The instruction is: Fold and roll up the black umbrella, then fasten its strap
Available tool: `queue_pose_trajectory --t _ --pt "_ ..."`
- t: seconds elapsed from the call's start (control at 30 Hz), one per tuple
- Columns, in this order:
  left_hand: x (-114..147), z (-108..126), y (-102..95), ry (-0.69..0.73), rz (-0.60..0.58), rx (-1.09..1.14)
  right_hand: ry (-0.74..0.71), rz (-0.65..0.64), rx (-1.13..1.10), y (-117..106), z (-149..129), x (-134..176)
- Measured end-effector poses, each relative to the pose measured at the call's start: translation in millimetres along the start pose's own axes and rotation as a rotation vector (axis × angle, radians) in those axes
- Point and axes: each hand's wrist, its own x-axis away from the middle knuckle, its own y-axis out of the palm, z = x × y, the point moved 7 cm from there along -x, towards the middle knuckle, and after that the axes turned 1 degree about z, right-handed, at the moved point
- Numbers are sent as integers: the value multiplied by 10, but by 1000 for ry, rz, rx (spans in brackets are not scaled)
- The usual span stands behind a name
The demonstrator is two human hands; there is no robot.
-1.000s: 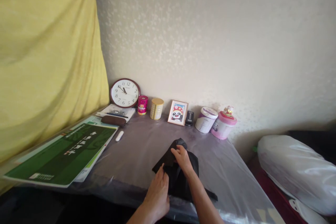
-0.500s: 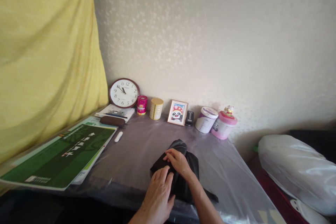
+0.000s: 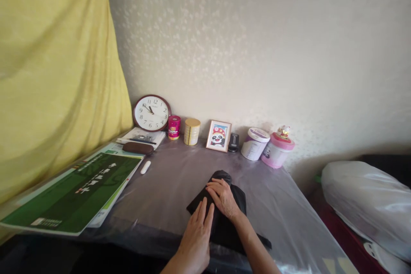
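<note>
A black, soft folded cloth item (image 3: 224,236) lies on the table near its front edge; its exact kind I cannot make out. A strap-like strip of it sticks out at the lower right. My left hand (image 3: 196,233) rests on its left side with the fingers stretched forward. Across its upper part lies my right hand (image 3: 224,198), fingers extended and pressed flat on the fabric. Both hands cover much of the item's middle.
A plastic-covered table (image 3: 167,192) carries a green booklet (image 3: 86,188), a brown case (image 3: 138,148) and a white stick-like object (image 3: 145,167). Along the wall stand a clock (image 3: 152,113), tins, a framed panda picture (image 3: 218,135) and tubs. A white plastic bag (image 3: 366,197) sits to the right.
My left hand's fingers have straightened and lie flatter. My right hand's bent fingers have spread out onto the cloth. The view has shifted slightly.
</note>
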Motion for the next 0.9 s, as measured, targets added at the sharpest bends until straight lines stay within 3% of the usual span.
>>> queue_pose_trajectory --t 0.23,0.33,0.47,0.53,0.6,0.67,0.8,0.9 --pt "-15 -10 16 -29 -41 -6 108 17 121 36 535 -306" --pt "-24 -17 27 -27 -23 -11 173 102 153 -63 659 -365" --pt "-24 -27 31 -13 7 17 168 258 109 -246 446 -200" --pt "-23 -28 32 7 29 17 93 216 19 -222 220 -73" --pt "-23 -31 37 22 48 9 18 77 -33 -105 34 20" --pt "-21 -40 44 25 61 9 18 29 -18 -41 6 54" --pt "-11 -56 44 38 87 35 232 255 2 -233 413 55" --pt "-6 -73 30 51 104 79 377 370 17 -463 771 227"
